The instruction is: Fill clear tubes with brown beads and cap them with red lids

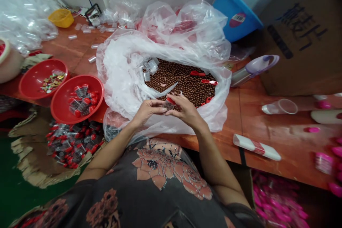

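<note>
Between my two hands is a small clear container with a red cap (169, 104), held over the near edge of a plastic bag. My left hand (149, 111) pinches its left side with fingers and thumb. Around its right side and cap close the fingers of my right hand (185, 111). The white plastic bag (117, 64) lies open and is filled with small brown balls (171, 74). On the balls rest several clear empty containers (151, 66), a red scoop (197, 73) and another red scoop with a pale part (209, 82).
Left stand a red bowl of capped containers (100, 94) and a red bowl of small colourful pieces (25, 85). Below them, a torn cardboard box (29, 160) holds many red-capped containers. Right are a lidded jug (251, 69), a clear cup (284, 107), a white packet (256, 147) and a large carton (299, 67).
</note>
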